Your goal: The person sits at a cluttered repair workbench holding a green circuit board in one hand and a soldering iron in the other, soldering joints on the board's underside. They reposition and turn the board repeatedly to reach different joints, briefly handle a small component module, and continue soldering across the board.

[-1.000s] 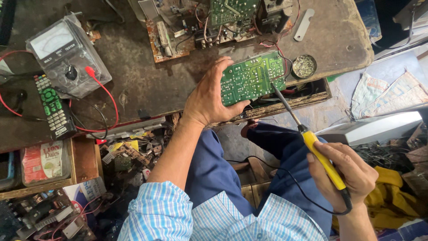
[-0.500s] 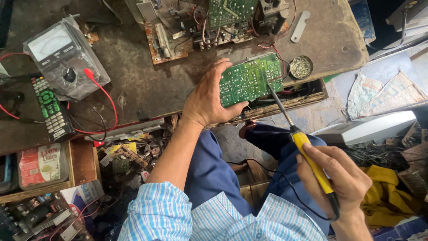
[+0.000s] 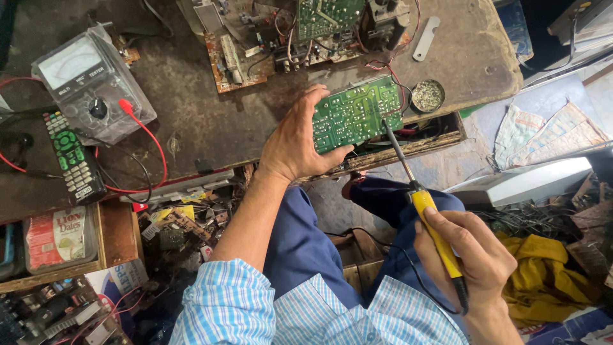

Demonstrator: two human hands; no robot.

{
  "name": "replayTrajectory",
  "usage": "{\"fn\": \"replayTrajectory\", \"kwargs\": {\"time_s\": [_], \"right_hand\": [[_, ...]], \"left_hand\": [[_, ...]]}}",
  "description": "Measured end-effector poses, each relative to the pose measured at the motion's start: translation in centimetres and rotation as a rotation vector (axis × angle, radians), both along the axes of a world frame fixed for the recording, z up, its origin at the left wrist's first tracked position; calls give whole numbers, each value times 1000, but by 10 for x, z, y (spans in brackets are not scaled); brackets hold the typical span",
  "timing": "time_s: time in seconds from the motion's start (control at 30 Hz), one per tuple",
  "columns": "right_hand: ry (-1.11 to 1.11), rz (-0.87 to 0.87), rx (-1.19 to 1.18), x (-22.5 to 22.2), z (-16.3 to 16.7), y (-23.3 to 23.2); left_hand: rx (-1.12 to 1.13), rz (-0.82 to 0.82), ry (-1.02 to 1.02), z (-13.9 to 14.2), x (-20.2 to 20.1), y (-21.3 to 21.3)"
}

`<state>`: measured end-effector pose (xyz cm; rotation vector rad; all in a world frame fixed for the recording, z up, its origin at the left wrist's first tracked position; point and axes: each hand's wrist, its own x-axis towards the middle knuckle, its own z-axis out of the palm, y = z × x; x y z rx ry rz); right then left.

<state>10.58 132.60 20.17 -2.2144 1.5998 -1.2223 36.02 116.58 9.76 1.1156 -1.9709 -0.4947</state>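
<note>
A small round tin point(image 3: 427, 96) sits near the right end of the desk point(image 3: 191, 121), close to its front edge, filled with a greyish, crumbly mass. Below that edge an open drawer point(image 3: 421, 144) holds wires and dark parts too tangled to tell apart. At the left, under the desk, a wooden tray point(image 3: 118, 233) carries a clear packet with a red and white label point(image 3: 54, 237).

The left hand point(image 3: 297, 144) grips a green circuit board point(image 3: 357, 114) by its left end, fingers curled over the top and thumb underneath, holding it solder side up at the front edge of the desk, just left of the tin. The right hand point(image 3: 469, 252) is wrapped tightly round the yellow handle of a soldering iron point(image 3: 421, 204), whose metal tip touches the board's lower right edge.

Compared with half a second ago, the iron has swung more upright and its tip now meets the board lower down, while the left hand keeps the same hold.

The desk is dark, worn and stained. A grey analogue multimeter point(image 3: 89, 86) with a red lead lies at its left end, a remote control point(image 3: 73, 156) beside it, and an opened chassis of boards point(image 3: 300, 32) along the far edge. A yellow cloth point(image 3: 543, 275) and scrap lie on the floor to the right.
</note>
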Motion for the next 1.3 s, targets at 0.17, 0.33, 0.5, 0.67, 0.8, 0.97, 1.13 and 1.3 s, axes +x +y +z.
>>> {"fn": "replayTrajectory", "kwargs": {"time_s": [0.17, 0.33, 0.5, 0.67, 0.8, 0.97, 1.13, 1.3], "right_hand": [[4, 11, -11, -5, -2, 0], [-9, 8, -14, -5, 1, -1], [27, -24, 26, -9, 1, -7], [12, -18, 10, -22, -15, -6], [-149, -81, -82, -47, -35, -15], [-372, -261, -11, -72, -36, -30], [-508, -310, 179, -76, -31, -66], [-528, -253, 204, -70, -30, -81]], "left_hand": [[-37, -7, 40, -1, -4, -1], [-87, -12, 38, -3, -10, -1], [-84, -37, 32, -6, -11, -11], [-72, -18, 63, 1, -14, -15], [-11, -33, 98, 6, -15, -16], [-45, -45, 102, 4, -11, -24], [-52, -41, 88, 3, -11, -24], [-35, -17, 69, 2, -14, -21]]}}
